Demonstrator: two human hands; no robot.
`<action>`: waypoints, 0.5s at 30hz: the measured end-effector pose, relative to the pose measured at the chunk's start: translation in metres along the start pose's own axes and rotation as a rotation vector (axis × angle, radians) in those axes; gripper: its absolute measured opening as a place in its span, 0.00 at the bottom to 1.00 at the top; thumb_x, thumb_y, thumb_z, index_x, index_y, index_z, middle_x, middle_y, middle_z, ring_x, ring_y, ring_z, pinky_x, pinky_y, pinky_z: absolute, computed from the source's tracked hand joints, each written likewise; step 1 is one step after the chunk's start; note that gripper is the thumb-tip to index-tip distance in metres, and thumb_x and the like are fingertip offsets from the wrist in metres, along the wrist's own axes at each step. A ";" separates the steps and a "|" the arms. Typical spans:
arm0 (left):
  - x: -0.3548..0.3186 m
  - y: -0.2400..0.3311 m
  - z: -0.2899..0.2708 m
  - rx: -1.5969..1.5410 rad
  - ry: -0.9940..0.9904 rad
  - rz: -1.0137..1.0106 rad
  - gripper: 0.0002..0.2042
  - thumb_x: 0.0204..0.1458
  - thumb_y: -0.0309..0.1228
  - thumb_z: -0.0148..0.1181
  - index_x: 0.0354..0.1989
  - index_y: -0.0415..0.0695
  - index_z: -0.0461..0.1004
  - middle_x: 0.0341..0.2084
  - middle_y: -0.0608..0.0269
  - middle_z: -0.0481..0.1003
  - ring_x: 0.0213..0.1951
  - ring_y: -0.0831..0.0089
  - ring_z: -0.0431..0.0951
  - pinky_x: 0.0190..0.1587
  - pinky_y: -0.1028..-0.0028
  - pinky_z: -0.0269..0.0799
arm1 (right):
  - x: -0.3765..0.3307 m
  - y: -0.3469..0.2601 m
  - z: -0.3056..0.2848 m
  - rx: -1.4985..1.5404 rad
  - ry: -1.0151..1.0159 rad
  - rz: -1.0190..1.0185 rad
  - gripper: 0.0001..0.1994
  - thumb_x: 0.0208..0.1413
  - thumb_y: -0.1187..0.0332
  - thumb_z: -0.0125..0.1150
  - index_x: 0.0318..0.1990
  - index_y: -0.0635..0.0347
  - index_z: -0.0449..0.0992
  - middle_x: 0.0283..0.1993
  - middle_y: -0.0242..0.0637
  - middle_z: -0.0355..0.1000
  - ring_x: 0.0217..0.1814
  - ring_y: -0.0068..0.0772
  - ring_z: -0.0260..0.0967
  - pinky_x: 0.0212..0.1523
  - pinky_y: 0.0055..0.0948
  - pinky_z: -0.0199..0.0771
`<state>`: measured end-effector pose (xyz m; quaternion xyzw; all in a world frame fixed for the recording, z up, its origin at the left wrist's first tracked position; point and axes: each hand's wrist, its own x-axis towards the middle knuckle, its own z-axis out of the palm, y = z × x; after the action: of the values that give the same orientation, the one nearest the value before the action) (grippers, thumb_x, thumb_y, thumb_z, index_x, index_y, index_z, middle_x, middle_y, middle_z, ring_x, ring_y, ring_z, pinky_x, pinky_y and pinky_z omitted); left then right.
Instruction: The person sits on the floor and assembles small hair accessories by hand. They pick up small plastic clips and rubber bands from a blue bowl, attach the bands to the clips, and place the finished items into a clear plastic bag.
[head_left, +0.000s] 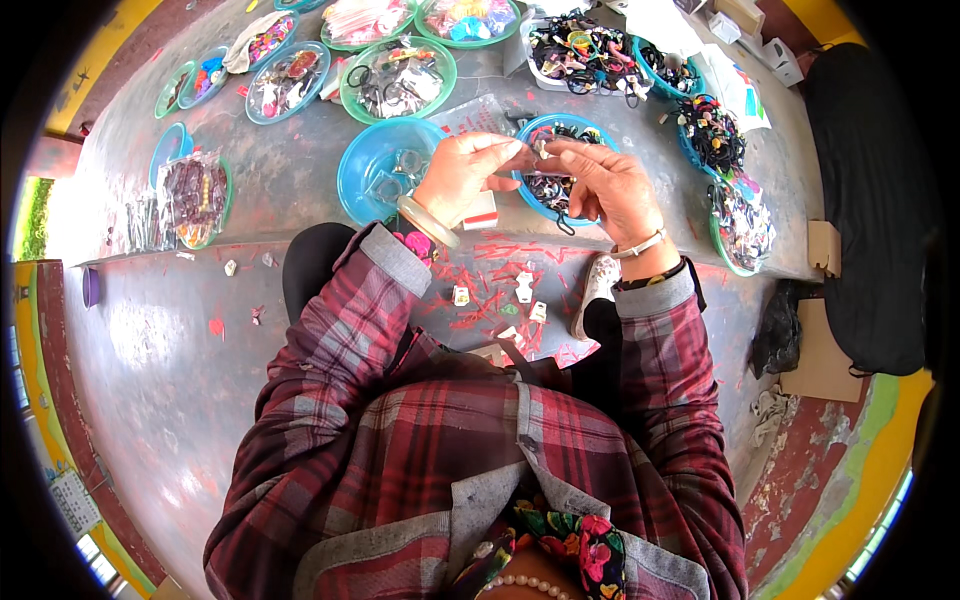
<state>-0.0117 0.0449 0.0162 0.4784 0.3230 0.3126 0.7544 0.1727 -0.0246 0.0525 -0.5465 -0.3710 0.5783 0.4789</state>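
Note:
My left hand (pixel 462 178) is closed in a pinch, thumb against fingers, on the edge of what looks like a small clear plastic bag (pixel 519 160). Facing it, my right hand (pixel 606 190) pinches a small pale piece (pixel 542 149) between thumb and forefinger, its other fingers curled; the piece's kind is too small to tell. Both hands are raised above a blue basin (pixel 524 192) of dark hair ties (pixel 552 190). To its left, a larger blue basin (pixel 352 172) holds clear plastic pieces. A small red-and-white box (pixel 482 212) sits between the basins, below my left hand.
Baskets of packed goods, including a green one (pixel 447 84), spread across the far side. A white tub (pixel 533 72) of hair ties stands beyond. Red scraps (pixel 480 290) and small white cards (pixel 524 288) litter the floor near my shoe (pixel 597 290). A step edge crosses ahead.

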 end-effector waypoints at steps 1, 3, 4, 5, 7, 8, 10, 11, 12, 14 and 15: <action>0.000 -0.001 -0.001 0.002 -0.004 0.015 0.13 0.54 0.32 0.51 0.41 0.34 0.72 0.38 0.57 0.74 0.42 0.69 0.74 0.37 0.76 0.73 | 0.000 0.000 0.000 -0.013 -0.032 0.019 0.12 0.53 0.66 0.56 0.41 0.63 0.74 0.25 0.30 0.72 0.14 0.14 0.63 0.11 0.11 0.54; 0.001 -0.004 -0.004 0.007 -0.011 0.046 0.12 0.55 0.31 0.50 0.41 0.34 0.71 0.38 0.57 0.74 0.43 0.69 0.74 0.38 0.75 0.73 | 0.002 0.002 -0.002 -0.025 -0.096 0.051 0.12 0.53 0.66 0.56 0.41 0.63 0.74 0.23 0.29 0.71 0.14 0.14 0.63 0.10 0.11 0.53; 0.002 -0.004 -0.003 0.020 -0.034 0.062 0.13 0.55 0.31 0.50 0.41 0.34 0.71 0.39 0.57 0.73 0.43 0.69 0.74 0.38 0.75 0.74 | 0.003 0.005 -0.006 -0.025 -0.120 0.062 0.12 0.53 0.66 0.56 0.41 0.63 0.74 0.23 0.29 0.71 0.14 0.14 0.64 0.10 0.11 0.53; 0.002 -0.004 -0.002 0.034 -0.057 0.078 0.13 0.55 0.31 0.50 0.42 0.34 0.71 0.39 0.56 0.73 0.44 0.68 0.74 0.39 0.75 0.74 | 0.005 0.007 -0.010 -0.024 -0.146 0.073 0.12 0.53 0.66 0.56 0.41 0.63 0.74 0.22 0.29 0.70 0.14 0.15 0.64 0.10 0.11 0.53; 0.001 -0.004 0.000 0.071 -0.077 0.100 0.13 0.55 0.31 0.49 0.43 0.34 0.71 0.40 0.56 0.73 0.44 0.68 0.73 0.40 0.74 0.74 | 0.007 0.009 -0.015 -0.014 -0.157 0.092 0.12 0.53 0.66 0.55 0.41 0.63 0.74 0.26 0.31 0.72 0.14 0.15 0.64 0.10 0.11 0.53; 0.001 -0.003 0.000 0.095 -0.075 0.106 0.13 0.56 0.31 0.49 0.43 0.33 0.70 0.40 0.56 0.73 0.44 0.68 0.73 0.40 0.74 0.74 | 0.007 0.009 -0.016 -0.009 -0.164 0.102 0.12 0.54 0.66 0.55 0.42 0.63 0.74 0.28 0.32 0.73 0.14 0.15 0.64 0.10 0.11 0.53; 0.001 -0.004 0.000 0.112 -0.084 0.121 0.13 0.56 0.30 0.48 0.45 0.34 0.69 0.41 0.55 0.72 0.45 0.67 0.73 0.41 0.73 0.74 | 0.004 0.005 -0.011 0.082 -0.143 0.089 0.12 0.54 0.65 0.54 0.41 0.63 0.75 0.30 0.34 0.74 0.14 0.16 0.64 0.10 0.11 0.53; 0.001 -0.006 -0.002 0.107 -0.095 0.130 0.14 0.56 0.30 0.48 0.46 0.34 0.69 0.42 0.55 0.72 0.45 0.67 0.73 0.41 0.73 0.74 | 0.003 0.003 -0.009 0.127 -0.133 0.083 0.12 0.55 0.64 0.53 0.41 0.63 0.75 0.32 0.35 0.74 0.14 0.16 0.65 0.10 0.11 0.53; 0.002 -0.008 -0.003 0.101 -0.106 0.139 0.14 0.56 0.30 0.47 0.47 0.34 0.68 0.42 0.55 0.71 0.45 0.67 0.73 0.41 0.73 0.74 | 0.003 0.004 -0.009 0.110 -0.129 0.078 0.13 0.55 0.63 0.52 0.41 0.63 0.74 0.33 0.36 0.74 0.15 0.16 0.65 0.11 0.11 0.54; 0.000 -0.006 -0.002 0.027 -0.127 0.125 0.15 0.57 0.30 0.46 0.48 0.34 0.67 0.43 0.55 0.71 0.46 0.66 0.72 0.42 0.73 0.74 | 0.004 0.004 -0.009 0.077 -0.122 0.070 0.14 0.56 0.62 0.51 0.42 0.63 0.74 0.36 0.37 0.74 0.17 0.16 0.66 0.11 0.11 0.55; -0.001 -0.004 -0.001 -0.009 -0.137 0.118 0.15 0.57 0.30 0.46 0.49 0.34 0.66 0.44 0.55 0.71 0.46 0.66 0.72 0.42 0.72 0.74 | 0.004 0.005 -0.010 0.078 -0.140 0.066 0.15 0.56 0.62 0.51 0.43 0.63 0.73 0.36 0.37 0.74 0.18 0.16 0.67 0.12 0.11 0.55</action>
<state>-0.0127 0.0428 0.0123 0.5134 0.2404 0.3244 0.7573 0.1816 -0.0227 0.0455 -0.4975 -0.3626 0.6446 0.4533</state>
